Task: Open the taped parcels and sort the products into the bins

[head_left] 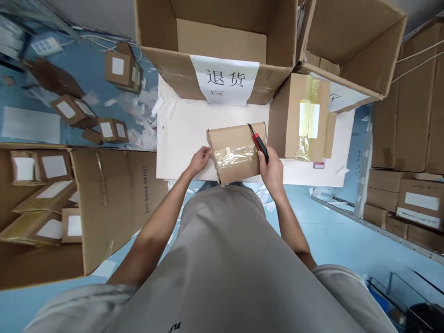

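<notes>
A small cardboard box (234,171), with shiny clear tape (234,155) across its top, lies slightly tilted on the white tabletop (183,134) close to my body. My right hand (272,173) is wrapped round a red and black utility knife (258,142), whose blade points up and left over the box's right end. Part of that hand rests by the box's right side. At the left edge of the box, my left hand (200,160) has its fingers pinched together by the end of the tape. Whatever is between those fingertips is too small to make out.
A large open carton (277,88) with a white paper sign stands behind the box, another open carton (367,74) beside it. A taped box (279,120) sits on the right. Leftward, a big carton (118,199) holds several labelled boxes. Shelved boxes (385,185) line the right.
</notes>
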A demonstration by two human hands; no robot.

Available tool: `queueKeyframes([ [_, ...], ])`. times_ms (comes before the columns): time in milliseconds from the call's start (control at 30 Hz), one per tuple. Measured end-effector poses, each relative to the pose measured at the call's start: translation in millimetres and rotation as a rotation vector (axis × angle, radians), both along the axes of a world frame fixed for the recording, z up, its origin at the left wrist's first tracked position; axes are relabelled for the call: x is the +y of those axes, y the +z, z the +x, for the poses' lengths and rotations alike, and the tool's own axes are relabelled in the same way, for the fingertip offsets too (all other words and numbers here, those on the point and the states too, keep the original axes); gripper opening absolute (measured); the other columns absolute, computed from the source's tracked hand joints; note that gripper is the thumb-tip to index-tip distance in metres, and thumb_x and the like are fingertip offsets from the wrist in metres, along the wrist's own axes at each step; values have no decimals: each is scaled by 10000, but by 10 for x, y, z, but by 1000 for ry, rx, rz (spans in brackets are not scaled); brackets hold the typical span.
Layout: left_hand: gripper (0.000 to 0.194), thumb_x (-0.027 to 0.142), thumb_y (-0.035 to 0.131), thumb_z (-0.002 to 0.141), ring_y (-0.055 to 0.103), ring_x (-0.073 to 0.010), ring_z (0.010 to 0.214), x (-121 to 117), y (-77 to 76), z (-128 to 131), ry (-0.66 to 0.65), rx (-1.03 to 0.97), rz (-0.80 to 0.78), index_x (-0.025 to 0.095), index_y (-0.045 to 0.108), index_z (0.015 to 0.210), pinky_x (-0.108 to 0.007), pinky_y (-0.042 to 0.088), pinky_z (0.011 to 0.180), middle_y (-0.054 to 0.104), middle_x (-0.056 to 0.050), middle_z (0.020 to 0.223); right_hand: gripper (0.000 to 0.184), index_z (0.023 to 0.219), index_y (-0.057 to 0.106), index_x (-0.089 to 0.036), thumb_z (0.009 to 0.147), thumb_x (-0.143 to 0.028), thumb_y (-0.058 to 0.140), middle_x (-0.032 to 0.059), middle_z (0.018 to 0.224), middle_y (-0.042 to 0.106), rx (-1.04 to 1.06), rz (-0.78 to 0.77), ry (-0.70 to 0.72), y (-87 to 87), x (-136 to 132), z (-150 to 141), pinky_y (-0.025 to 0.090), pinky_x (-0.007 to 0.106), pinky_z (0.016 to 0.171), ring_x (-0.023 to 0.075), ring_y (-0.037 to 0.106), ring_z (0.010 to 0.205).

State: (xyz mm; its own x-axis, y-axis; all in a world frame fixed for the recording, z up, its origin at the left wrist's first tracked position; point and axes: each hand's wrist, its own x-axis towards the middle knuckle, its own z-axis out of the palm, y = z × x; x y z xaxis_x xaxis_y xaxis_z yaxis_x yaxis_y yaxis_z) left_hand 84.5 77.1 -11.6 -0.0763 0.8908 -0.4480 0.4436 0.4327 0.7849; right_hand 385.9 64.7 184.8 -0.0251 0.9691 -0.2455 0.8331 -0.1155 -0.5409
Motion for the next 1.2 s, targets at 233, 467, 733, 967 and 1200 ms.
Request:
queueKeyframes([
  [233, 400, 454, 635, 1080, 757, -297, 1317, 249, 387, -7, 58, -114, 307, 212, 709, 1390, -476, 646, 1140, 763, -157, 1488, 634, 1723, 567, -163, 1255, -451, 250, 268, 1762, 583, -352, 83, 81, -136, 67, -217, 586, 576, 1269, 386, 594, 1638],
  [467, 397, 382, 840, 970, 733, -312, 1337, 601, 897, -28, -85, -237, 440, 219, 740, 1318, -553, 671, 1151, 741, -89, 1393, 634, 1708, 594, -166, 1245, -365, 209, 246, 1784, 568, -351, 80, -25, 155, -12, -351, 583, 559, 1270, 378, 600, 1633],
  [733, 386, 307, 888, 905, 744, -336, 1299, 767, 779, -143, -114, -343, 378, 183, 744, 1240, -666, 672, 1144, 745, -72, 1252, 678, 1882, 383, -256, 1239, -471, 364, 134, 1467, 846, -1, -176, 50, 389, -578, -856, 702, 405, 973, 300, 867, 1100],
  [967, 326, 261, 864, 875, 771, -296, 1243, 699, 997, -72, -92, -336, 396, 210, 771, 1184, -513, 719, 1099, 794, -72, 1240, 604, 1816, 524, -291, 1223, -376, 447, 84, 1314, 911, 4, -185, -23, 326, -639, -1186, 681, 352, 926, 238, 857, 902],
  [1200, 320, 233, 855, 860, 797, -282, 1178, 682, 1003, -35, -72, -274, 409, 221, 777, 1170, -443, 736, 1028, 805, -72, 1246, 599, 1824, 514, -276, 1229, -315, 456, 99, 1500, 845, -135, -226, 41, 592, -510, -1360, 646, 352, 989, 303, 881, 1127],
])
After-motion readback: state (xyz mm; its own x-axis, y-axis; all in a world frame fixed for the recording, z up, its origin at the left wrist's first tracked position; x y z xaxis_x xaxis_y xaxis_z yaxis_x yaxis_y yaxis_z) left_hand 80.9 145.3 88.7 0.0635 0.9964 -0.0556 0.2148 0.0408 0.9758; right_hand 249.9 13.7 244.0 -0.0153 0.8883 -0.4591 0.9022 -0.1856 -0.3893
